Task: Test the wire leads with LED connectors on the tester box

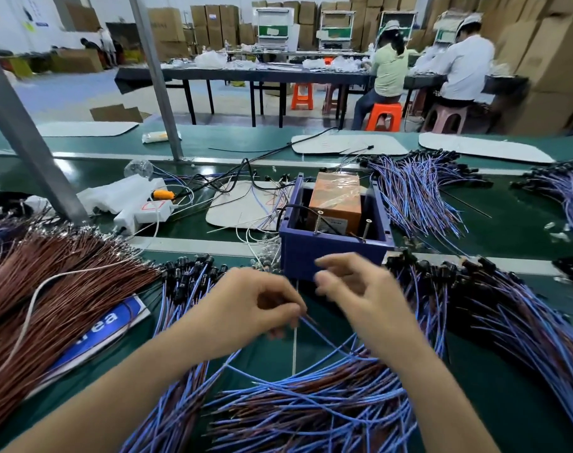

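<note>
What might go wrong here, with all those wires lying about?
The lead pinched by the left hand runs into the loose pile below, so it may snag and drag others along. The right hand is blurred in front of the tester box; it might miss the upright screws.

Far back: two seated workers (389,70) on stools (383,116) (one orange), boxes (213,24) stacked behind. Nearer: white power strip (147,212) beside a grey pole (26,152).

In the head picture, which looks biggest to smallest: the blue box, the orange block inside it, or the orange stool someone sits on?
1. blue box
2. orange block
3. orange stool: far off, so it only looks small.
</note>
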Tool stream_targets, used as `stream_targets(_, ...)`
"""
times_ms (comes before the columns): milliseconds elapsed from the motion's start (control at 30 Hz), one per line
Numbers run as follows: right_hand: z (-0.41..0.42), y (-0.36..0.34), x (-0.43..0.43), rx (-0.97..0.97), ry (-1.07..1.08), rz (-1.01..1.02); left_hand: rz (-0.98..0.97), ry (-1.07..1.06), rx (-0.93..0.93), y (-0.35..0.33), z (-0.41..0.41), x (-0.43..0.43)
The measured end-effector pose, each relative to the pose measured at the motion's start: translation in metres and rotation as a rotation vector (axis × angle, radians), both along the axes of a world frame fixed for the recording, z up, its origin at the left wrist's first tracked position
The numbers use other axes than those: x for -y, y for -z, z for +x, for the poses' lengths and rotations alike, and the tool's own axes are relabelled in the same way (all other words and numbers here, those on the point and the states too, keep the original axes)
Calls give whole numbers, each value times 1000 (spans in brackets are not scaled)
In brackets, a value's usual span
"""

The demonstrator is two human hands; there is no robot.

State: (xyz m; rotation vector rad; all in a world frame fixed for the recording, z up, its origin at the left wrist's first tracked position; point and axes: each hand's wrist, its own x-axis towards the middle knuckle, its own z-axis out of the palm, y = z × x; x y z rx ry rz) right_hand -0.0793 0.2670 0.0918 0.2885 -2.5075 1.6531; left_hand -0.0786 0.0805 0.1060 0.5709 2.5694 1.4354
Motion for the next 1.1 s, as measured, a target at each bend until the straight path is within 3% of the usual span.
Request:
stream_targets(67,4,4,13,110,-158,-185,65,-63,-57,-6,-11,-6)
stream_targets(167,-1,7,15,133,3,-421,202,-238,-118,-5,-23,-15)
stream_targets(300,-12,15,18,118,156,-493,551,-353,98,12,-34,-37)
stream_targets(433,-20,24,17,36,292,-483,714,-379,326,25,-45,-57)
stream_targets(667,-32,40,-11,32,560,-352,643,-442,339,28,-69,-67)
stream_targets(1100,-36,46,-9,45,490,-421,656,-494,314,33,-78,-65)
